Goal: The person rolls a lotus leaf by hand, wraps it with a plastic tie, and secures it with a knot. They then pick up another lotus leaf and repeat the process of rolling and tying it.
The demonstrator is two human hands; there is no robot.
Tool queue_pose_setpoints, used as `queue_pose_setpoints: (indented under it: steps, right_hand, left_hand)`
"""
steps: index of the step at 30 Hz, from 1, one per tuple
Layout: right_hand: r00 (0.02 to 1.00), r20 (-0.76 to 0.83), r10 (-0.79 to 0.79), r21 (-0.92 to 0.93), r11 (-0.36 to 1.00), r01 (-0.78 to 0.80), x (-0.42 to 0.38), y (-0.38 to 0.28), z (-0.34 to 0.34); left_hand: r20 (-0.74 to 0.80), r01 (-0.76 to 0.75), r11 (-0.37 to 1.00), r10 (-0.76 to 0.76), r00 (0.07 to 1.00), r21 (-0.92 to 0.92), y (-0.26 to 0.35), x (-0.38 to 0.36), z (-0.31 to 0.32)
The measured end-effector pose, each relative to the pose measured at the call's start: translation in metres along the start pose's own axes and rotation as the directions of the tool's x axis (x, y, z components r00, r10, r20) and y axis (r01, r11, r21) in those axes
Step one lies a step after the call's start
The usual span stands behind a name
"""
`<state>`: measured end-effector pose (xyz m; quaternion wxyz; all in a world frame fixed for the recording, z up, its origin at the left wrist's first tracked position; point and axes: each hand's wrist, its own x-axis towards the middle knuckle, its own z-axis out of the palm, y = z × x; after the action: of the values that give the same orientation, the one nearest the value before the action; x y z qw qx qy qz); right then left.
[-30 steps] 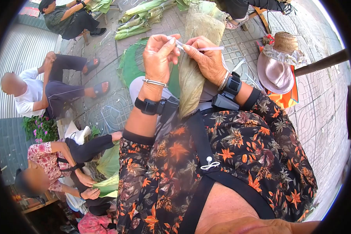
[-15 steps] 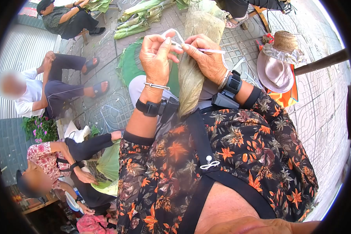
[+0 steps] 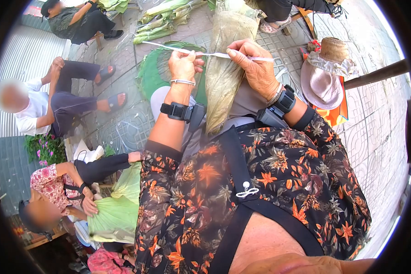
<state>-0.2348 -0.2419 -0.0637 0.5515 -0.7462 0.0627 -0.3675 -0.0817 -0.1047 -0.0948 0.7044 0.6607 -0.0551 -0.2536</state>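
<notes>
A thin white plastic strip [image 3: 217, 55] runs nearly straight between my two hands, with a small narrow spot like a knot in the middle. My left hand [image 3: 183, 65] is closed on the strip, and one loose end sticks out beyond it to the upper left. My right hand [image 3: 255, 64] pinches the strip between thumb and fingers; its other end juts out to the right. Under the strip, a large dried brownish leaf [image 3: 223, 86] lies lengthwise across my lap, partly behind my right hand. A green leafy sheet [image 3: 150, 68] is beyond my left hand.
Bundles of long green leaves [image 3: 164, 20] lie on the paved ground ahead. Hats [image 3: 322, 82] rest to the right by a wooden pole [image 3: 376, 74]. People sit along the left; one person's hands [image 3: 90, 205] touch a pale green leaf [image 3: 116, 212].
My hands have moved apart, stretching the strip that was bent between my fingers. The nearby person at lower left has spread the pale green leaf wider.
</notes>
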Motion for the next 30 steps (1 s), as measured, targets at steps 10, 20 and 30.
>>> queue_pose_setpoints:
  steps: [10,20,30]
  right_hand:
    - [0.964,0.184,0.19,0.099,0.973,-0.21,0.016,-0.014,0.001]
    - [0.951,0.17,0.258,0.161,0.945,-0.285,0.011,0.002,0.005]
    - [0.972,0.182,0.151,-0.054,0.988,-0.144,0.004,0.003,0.008]
  left_hand:
    - [-0.036,-0.056,0.998,0.056,0.998,0.009,0.0,-0.006,0.011]
    - [0.04,-0.435,0.899,0.433,0.9,0.053,0.032,-0.023,0.012]
    - [0.393,-0.522,0.848,0.452,0.801,0.089,0.056,-0.064,0.046]
